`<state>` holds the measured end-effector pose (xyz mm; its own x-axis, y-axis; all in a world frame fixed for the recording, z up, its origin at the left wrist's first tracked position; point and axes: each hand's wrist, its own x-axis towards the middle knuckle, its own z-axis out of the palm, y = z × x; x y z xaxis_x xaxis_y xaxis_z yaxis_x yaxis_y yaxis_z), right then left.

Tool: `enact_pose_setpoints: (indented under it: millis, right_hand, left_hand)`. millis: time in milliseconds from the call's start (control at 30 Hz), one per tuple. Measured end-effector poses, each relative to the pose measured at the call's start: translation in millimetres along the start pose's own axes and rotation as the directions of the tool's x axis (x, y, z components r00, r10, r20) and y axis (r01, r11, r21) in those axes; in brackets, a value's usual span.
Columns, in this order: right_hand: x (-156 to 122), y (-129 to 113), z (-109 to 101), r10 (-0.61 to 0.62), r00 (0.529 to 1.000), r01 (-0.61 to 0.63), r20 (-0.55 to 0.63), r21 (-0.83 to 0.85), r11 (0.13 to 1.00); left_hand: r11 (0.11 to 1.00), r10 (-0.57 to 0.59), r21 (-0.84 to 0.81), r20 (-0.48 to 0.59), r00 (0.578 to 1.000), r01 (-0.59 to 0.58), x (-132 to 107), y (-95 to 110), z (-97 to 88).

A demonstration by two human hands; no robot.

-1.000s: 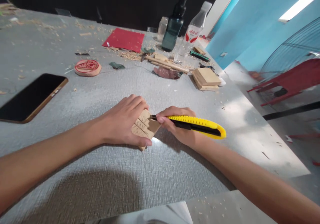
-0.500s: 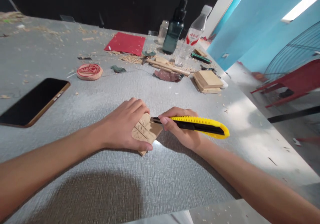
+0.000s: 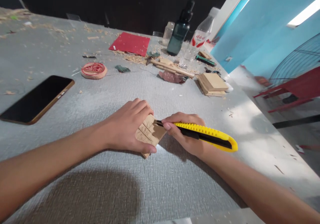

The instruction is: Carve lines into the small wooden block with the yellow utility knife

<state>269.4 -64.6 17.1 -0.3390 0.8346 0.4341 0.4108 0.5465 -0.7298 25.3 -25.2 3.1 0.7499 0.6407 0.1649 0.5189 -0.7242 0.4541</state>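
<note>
Near the middle of the table lies a small light wooden block (image 3: pixel 148 130) with lines and marks cut into its top face. My left hand (image 3: pixel 130 127) grips it from the left, thumb along the near edge and fingers over the far side, covering part of it. My right hand (image 3: pixel 186 132) is closed on a yellow and black utility knife (image 3: pixel 205 132). The knife's blade end points left and meets the block's upper right part; the exact cutting tip is hard to make out.
A phone (image 3: pixel 37 99) lies at left, a round red-carved wooden disc (image 3: pixel 94 71) beyond it. Further back are red paper (image 3: pixel 130 43), a dark bottle (image 3: pixel 178 34), a clear plastic bottle (image 3: pixel 202 31), wooden sticks (image 3: pixel 172 67) and stacked wooden blocks (image 3: pixel 212 83). Shavings litter the grey table (image 3: pixel 160 184).
The knife's handle end has tilted lower at the right, its blade end staying at the block. My left hand keeps its grip. The whole view has shifted slightly.
</note>
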Motion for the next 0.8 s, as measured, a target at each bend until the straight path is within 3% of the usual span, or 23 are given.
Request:
enact_pose_setpoints:
  millis: [167, 800]
  right_hand:
    - [-0.9, 0.7, 1.4, -0.039, 0.998, 0.040, -0.039, 0.020, 0.999]
    - [1.9, 2.3, 3.8, 0.041, 0.999, -0.041, -0.006, 0.064, 0.997]
  left_hand:
    - [1.000, -0.004, -0.013, -0.001, 1.000, 0.004, 0.3, 0.6, -0.1]
    - [1.000, 0.007, -0.010, -0.029, 1.000, -0.008, 0.3, 0.6, 1.0]
